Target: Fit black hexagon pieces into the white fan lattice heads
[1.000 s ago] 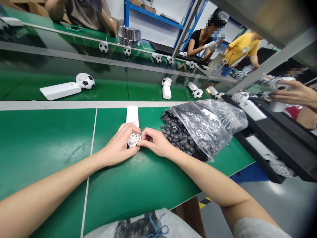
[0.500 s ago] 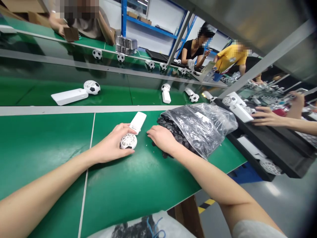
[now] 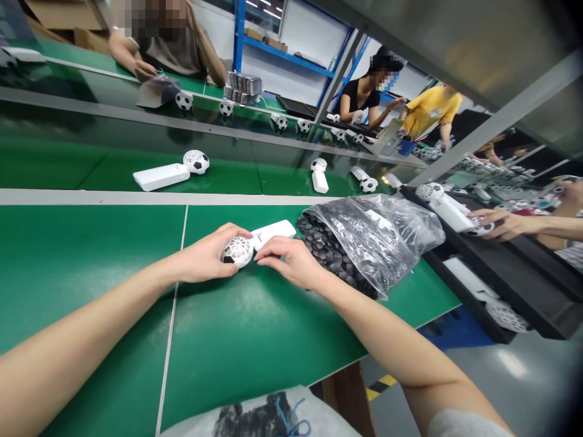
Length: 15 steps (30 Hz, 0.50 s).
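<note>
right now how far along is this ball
Already done: the black-and-white soccer ball on its white handle across the belt. In hand: the left hand grips a white lattice ball, the right hand beside it. Left: most lattice cells look bare, with the bag of black hexagonal patches alongside.

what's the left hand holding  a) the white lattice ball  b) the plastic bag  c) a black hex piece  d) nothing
a, the left hand is curled around the white lattice ball.
</note>
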Each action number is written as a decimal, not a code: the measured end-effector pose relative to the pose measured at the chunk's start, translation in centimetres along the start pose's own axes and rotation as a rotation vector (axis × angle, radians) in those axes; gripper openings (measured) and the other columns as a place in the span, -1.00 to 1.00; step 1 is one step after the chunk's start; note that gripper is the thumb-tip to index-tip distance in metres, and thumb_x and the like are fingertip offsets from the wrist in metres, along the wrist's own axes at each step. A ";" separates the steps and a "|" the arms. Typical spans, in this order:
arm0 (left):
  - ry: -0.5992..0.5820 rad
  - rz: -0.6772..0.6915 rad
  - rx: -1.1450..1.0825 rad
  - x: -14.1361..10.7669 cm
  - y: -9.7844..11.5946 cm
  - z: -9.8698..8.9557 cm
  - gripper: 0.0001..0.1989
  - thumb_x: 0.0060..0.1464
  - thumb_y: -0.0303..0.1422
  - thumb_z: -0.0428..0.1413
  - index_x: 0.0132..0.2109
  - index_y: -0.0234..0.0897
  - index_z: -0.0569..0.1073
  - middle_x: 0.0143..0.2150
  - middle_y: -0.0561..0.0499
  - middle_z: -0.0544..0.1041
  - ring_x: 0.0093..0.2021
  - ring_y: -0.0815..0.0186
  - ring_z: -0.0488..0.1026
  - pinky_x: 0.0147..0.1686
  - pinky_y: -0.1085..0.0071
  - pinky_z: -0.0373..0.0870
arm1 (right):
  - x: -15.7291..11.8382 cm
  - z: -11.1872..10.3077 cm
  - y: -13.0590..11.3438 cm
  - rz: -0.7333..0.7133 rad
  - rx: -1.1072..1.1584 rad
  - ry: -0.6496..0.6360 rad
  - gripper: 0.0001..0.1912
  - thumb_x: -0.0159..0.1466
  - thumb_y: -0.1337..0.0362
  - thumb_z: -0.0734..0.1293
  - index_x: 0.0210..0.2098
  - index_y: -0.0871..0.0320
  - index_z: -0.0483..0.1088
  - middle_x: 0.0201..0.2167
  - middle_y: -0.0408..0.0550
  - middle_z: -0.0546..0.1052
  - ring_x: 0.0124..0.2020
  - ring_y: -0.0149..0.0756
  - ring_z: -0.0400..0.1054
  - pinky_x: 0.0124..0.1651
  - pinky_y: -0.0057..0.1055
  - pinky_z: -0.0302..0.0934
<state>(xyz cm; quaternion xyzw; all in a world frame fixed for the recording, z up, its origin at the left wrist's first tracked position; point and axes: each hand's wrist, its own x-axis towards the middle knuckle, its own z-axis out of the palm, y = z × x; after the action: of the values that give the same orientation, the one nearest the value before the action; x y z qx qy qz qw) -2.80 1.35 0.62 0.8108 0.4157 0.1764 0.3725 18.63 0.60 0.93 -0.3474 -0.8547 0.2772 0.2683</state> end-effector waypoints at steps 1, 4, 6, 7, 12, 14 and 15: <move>0.028 -0.005 0.007 0.0 0.1 0.3 -0.49 -0.13 -0.32 0.10 0.04 -0.18 0.22 0.01 -0.03 0.24 -0.03 0.16 0.30 -0.07 0.28 0.28 | 0.2 0.3 0.0 -0.003 0.013 -0.002 -0.95 0.17 0.37 0.32 -0.38 0.14 0.44 -0.38 -0.11 0.52 -0.29 -0.36 0.37 -0.16 -0.41 0.22; 0.120 -0.012 0.030 0.2 0.3 1.4 -0.51 -0.14 -0.24 0.14 -0.02 -0.20 0.25 -0.04 -0.04 0.26 -0.04 0.14 0.29 -0.06 0.22 0.26 | 0.9 0.9 0.4 0.006 0.025 0.001 -0.94 0.18 0.37 0.31 -0.39 0.15 0.44 -0.39 -0.11 0.52 -0.32 -0.36 0.37 -0.19 -0.42 0.23; 0.173 -0.008 0.038 0.2 0.3 1.9 -0.57 -0.10 -0.23 0.11 -0.04 -0.20 0.26 -0.07 -0.03 0.27 -0.05 0.15 0.29 -0.06 0.21 0.26 | 1.1 1.0 0.5 -0.004 0.014 0.003 -0.93 0.18 0.37 0.30 -0.40 0.16 0.43 -0.41 -0.11 0.51 -0.33 -0.37 0.36 -0.21 -0.43 0.22; 0.193 -0.005 0.039 0.2 0.3 2.0 -0.59 -0.08 -0.25 0.10 -0.05 -0.21 0.26 -0.08 -0.03 0.27 -0.05 0.16 0.29 -0.07 0.22 0.25 | 1.1 1.0 0.5 -0.008 0.009 0.002 -0.94 0.18 0.37 0.30 -0.41 0.16 0.42 -0.41 -0.12 0.50 -0.33 -0.37 0.35 -0.21 -0.43 0.21; 0.229 -0.012 0.026 0.3 0.3 2.3 -0.65 -0.08 -0.34 0.06 -0.08 -0.22 0.26 -0.11 -0.02 0.27 -0.08 0.18 0.28 -0.09 0.24 0.26 | 1.6 0.9 0.6 0.033 -0.010 -0.011 -0.92 0.14 0.34 0.35 -0.47 0.16 0.36 -0.47 -0.17 0.44 -0.39 -0.41 0.30 -0.28 -0.47 0.16; 0.239 -0.008 0.028 0.4 0.4 2.4 -0.67 -0.08 -0.37 0.05 -0.09 -0.23 0.27 -0.12 -0.02 0.27 -0.08 0.18 0.28 -0.09 0.24 0.25 | 2.0 1.0 0.8 0.080 -0.027 -0.034 -0.88 0.12 0.31 0.37 -0.49 0.15 0.34 -0.49 -0.20 0.42 -0.43 -0.43 0.27 -0.34 -0.50 0.13; 0.246 0.000 0.032 0.5 0.5 2.5 -0.68 -0.08 -0.39 0.05 -0.10 -0.23 0.28 -0.12 -0.02 0.28 -0.08 0.18 0.28 -0.08 0.23 0.24 | 2.2 1.1 0.9 0.109 -0.035 -0.047 -0.87 0.11 0.29 0.38 -0.49 0.15 0.33 -0.51 -0.22 0.40 -0.45 -0.44 0.26 -0.36 -0.51 0.12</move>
<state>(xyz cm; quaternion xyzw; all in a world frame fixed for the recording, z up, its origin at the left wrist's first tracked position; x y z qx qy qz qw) -0.73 0.39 -0.63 0.7889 0.4607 0.2679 0.3059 16.97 2.49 0.13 -0.3914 -0.8453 0.2844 0.2267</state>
